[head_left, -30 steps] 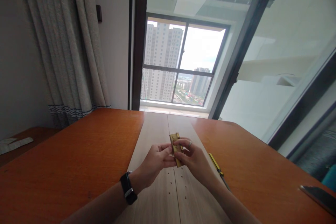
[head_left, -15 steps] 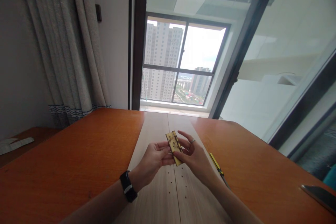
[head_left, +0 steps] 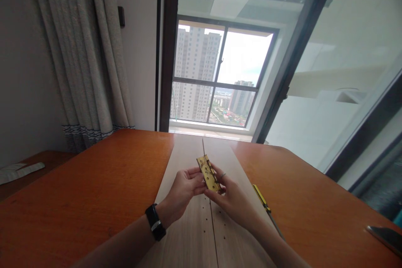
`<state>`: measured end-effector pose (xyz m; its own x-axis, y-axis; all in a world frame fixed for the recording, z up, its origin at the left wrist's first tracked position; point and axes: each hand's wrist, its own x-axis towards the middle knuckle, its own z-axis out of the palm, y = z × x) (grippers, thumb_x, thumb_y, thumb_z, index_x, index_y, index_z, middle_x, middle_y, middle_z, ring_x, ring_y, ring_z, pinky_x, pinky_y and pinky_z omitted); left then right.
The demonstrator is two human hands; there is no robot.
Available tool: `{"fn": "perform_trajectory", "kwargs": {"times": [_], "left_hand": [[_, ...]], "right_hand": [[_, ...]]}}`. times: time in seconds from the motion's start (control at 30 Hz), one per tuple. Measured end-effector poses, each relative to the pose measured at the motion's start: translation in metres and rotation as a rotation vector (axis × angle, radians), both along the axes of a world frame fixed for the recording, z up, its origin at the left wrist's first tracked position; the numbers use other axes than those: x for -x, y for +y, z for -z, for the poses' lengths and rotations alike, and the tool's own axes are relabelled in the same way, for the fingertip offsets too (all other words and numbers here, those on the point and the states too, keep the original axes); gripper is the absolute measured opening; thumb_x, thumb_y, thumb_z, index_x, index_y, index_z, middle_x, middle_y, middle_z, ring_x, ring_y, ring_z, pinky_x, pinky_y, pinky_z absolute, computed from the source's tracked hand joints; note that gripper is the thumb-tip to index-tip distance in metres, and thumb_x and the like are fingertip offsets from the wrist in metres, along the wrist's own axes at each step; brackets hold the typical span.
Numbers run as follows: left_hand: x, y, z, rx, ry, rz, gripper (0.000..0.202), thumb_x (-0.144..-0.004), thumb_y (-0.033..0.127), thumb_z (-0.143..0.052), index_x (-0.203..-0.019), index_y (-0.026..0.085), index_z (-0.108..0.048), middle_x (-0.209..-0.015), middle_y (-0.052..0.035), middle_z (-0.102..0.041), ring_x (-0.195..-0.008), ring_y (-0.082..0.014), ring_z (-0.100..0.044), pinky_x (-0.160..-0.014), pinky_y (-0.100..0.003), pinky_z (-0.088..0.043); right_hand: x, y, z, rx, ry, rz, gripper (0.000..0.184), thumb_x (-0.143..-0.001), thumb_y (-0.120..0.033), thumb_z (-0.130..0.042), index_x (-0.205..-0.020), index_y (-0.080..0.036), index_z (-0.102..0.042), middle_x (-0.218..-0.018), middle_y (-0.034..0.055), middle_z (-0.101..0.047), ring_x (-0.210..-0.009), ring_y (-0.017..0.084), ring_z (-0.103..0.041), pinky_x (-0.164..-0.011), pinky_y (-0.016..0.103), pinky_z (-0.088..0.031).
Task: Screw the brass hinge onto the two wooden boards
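Note:
A brass-coloured hinge (head_left: 207, 173) with screw holes is held up between both hands, over two pale wooden boards (head_left: 188, 226) lying side by side. My left hand (head_left: 185, 184), with a black watch (head_left: 155, 222) at its wrist, pinches the hinge's left edge. My right hand (head_left: 230, 192), wearing a ring, grips it from the right, with fingers behind the knuckle side and the thumb near its lower end. Small dark holes dot both boards below the hands. Parts of the fingers are hidden behind the hinge.
A yellow and black screwdriver (head_left: 261, 198) lies right of my right forearm. The orange-brown table (head_left: 103, 188) spreads to both sides. A dark flat object (head_left: 385, 236) rests at the right edge. Beyond the table are a grey curtain (head_left: 106, 50) and a window (head_left: 222, 71).
My right index finger, raised before, has come down behind the hinge, and the thumb has slid lower. More of the hinge's holed face now shows. The view has shifted slightly.

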<state>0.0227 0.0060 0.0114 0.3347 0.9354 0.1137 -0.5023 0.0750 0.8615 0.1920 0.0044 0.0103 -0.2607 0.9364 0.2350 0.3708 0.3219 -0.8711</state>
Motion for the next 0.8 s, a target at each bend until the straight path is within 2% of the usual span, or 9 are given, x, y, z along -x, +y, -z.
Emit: {"fn": "perform_trajectory", "kwargs": {"times": [0.1,0.2,0.3,0.37,0.47,0.57,0.67,0.8], "left_hand": [[-0.0020,0.0003,0.0004,-0.044,0.067,-0.074,0.055,-0.071,0.045,-0.088,-0.110,0.008,-0.075,-0.098,-0.0161,-0.078,-0.085,-0.0275,-0.076,-0.083,-0.039,-0.059],[-0.0034,0.0013,0.0008,-0.119,0.146,-0.174,0.043,-0.071,0.038,-0.086,-0.103,0.010,-0.077,-0.092,-0.0124,-0.078,-0.081,-0.0259,-0.074,-0.077,-0.037,-0.059],[-0.0031,0.0002,0.0002,-0.254,0.283,-0.300,0.027,-0.072,0.026,-0.083,-0.097,0.015,-0.079,-0.089,-0.0079,-0.077,-0.078,-0.0220,-0.071,-0.072,-0.032,-0.056],[-0.0015,-0.0020,-0.0007,-0.421,0.386,-0.389,0.024,-0.071,0.018,-0.084,-0.095,0.018,-0.080,-0.090,-0.0058,-0.076,-0.079,-0.0199,-0.068,-0.073,-0.030,-0.054],[0.0013,-0.0060,-0.0014,-0.685,0.487,-0.491,0.025,-0.072,0.013,-0.084,-0.095,0.021,-0.078,-0.096,-0.0054,-0.076,-0.087,-0.0202,-0.065,-0.076,-0.029,-0.052],[0.0026,-0.0083,-0.0006,-0.842,0.539,-0.528,0.022,-0.080,0.014,-0.080,-0.100,0.022,-0.076,-0.102,-0.0070,-0.075,-0.095,-0.0223,-0.065,-0.082,-0.032,-0.052],[0.0023,-0.0082,0.0004,-0.918,0.579,-0.550,0.023,-0.080,0.013,-0.081,-0.101,0.021,-0.073,-0.104,-0.0073,-0.075,-0.102,-0.0238,-0.064,-0.089,-0.035,-0.051],[0.0020,-0.0072,-0.0007,-0.883,0.618,-0.579,0.036,-0.072,0.012,-0.088,-0.102,0.021,-0.071,-0.101,-0.0051,-0.073,-0.098,-0.0237,-0.062,-0.089,-0.035,-0.050]], "right_hand": [[-0.0005,0.0010,0.0027,-0.005,-0.028,-0.002,0.077,-0.082,-0.029,-0.071,-0.153,-0.020,-0.042,-0.121,0.0116,-0.074,-0.105,0.029,-0.070,-0.087,0.044,-0.057],[-0.0011,0.0008,0.0029,0.030,0.050,-0.103,0.077,-0.085,-0.030,-0.069,-0.154,-0.020,-0.037,-0.117,0.0111,-0.075,-0.100,0.026,-0.072,-0.088,0.044,-0.057],[-0.0020,-0.0009,-0.0003,0.046,0.203,-0.264,0.072,-0.089,-0.032,-0.069,-0.152,-0.025,-0.035,-0.133,0.0124,-0.068,-0.116,0.025,-0.069,-0.103,0.044,-0.052],[-0.0029,-0.0022,-0.0030,0.005,0.230,-0.311,0.064,-0.091,-0.033,-0.068,-0.148,-0.027,-0.039,-0.145,0.0131,-0.060,-0.130,0.024,-0.062,-0.113,0.045,-0.045],[-0.0047,-0.0028,-0.0046,-0.110,0.152,-0.264,0.051,-0.094,-0.034,-0.065,-0.141,-0.028,-0.047,-0.150,0.0124,-0.056,-0.138,0.024,-0.056,-0.118,0.044,-0.041],[-0.0065,-0.0012,-0.0026,-0.232,0.056,-0.202,0.045,-0.095,-0.035,-0.064,-0.138,-0.027,-0.052,-0.146,0.0114,-0.060,-0.138,0.025,-0.055,-0.117,0.044,-0.043],[-0.0078,0.0006,0.0001,-0.288,0.001,-0.171,0.046,-0.095,-0.034,-0.063,-0.140,-0.027,-0.053,-0.143,0.0111,-0.063,-0.137,0.026,-0.057,-0.115,0.045,-0.045],[-0.0084,0.0007,0.0018,-0.256,0.021,-0.156,0.051,-0.094,-0.035,-0.064,-0.144,-0.028,-0.054,-0.149,0.0118,-0.059,-0.139,0.028,-0.056,-0.115,0.048,-0.046]]}}
